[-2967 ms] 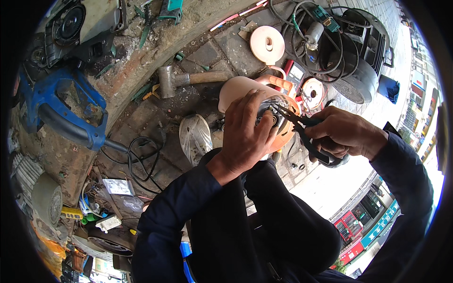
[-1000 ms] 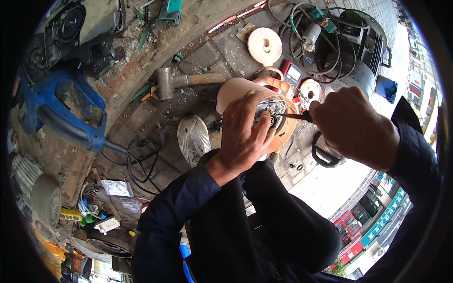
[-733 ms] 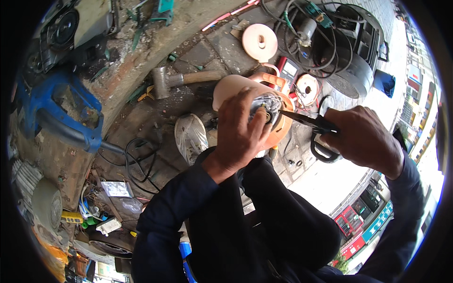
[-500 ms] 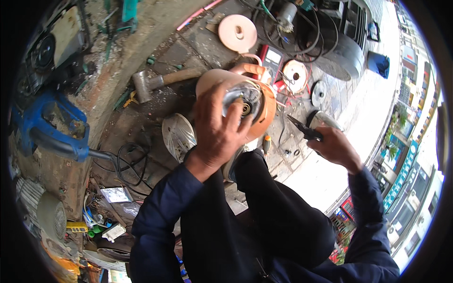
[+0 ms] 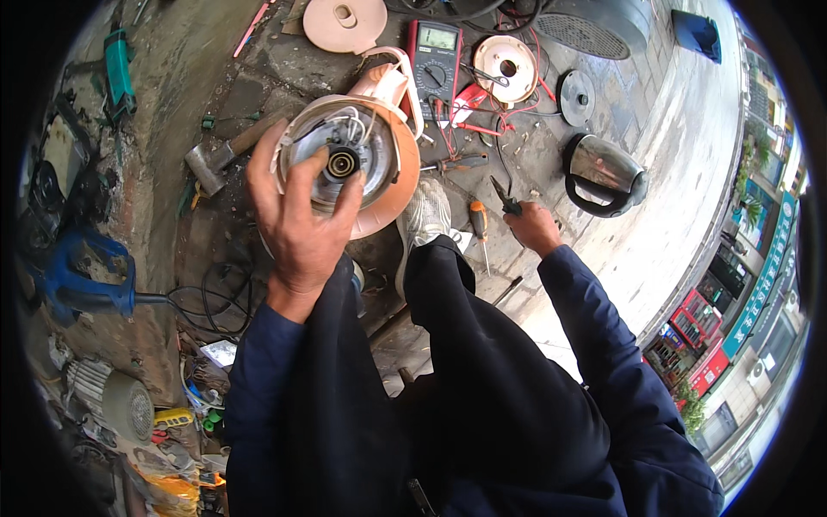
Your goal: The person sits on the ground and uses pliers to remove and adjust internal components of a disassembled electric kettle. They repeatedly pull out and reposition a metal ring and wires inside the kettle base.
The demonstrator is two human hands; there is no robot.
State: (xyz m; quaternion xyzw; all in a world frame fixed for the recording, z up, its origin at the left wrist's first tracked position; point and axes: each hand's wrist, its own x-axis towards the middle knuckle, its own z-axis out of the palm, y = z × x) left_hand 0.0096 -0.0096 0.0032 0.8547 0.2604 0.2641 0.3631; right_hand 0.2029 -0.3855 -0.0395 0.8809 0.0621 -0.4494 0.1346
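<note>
A pink electric kettle [image 5: 403, 164] is bottom side up between my legs and the hammer, its handle pointing away from me. Its base is uncovered, showing a metal plate, white wires and a round black connector [image 5: 343, 162] with brass rings. My left hand [image 5: 301, 228] grips the kettle, the fingers reaching over the open base and two fingertips lying beside the connector. To the right, apart from the kettle, my right hand [image 5: 536, 229] is closed round dark-handled pliers [image 5: 506, 196]. Their jaws point away from me; the palm side is hidden.
Beyond the kettle lie a red multimeter [image 5: 434, 71], a pink ring-shaped base [image 5: 493, 59] with leads and a pink lid [image 5: 332, 34]. An orange screwdriver [image 5: 479, 222] and a steel kettle [image 5: 607, 168] are on the right. At left are a hammer [image 5: 207, 171] and a blue tool [image 5: 95, 276].
The whole view has shifted. The kettle's open base now faces me more fully, with my left hand still on it. My right hand still holds the pliers, which now hang near the screwdriver.
</note>
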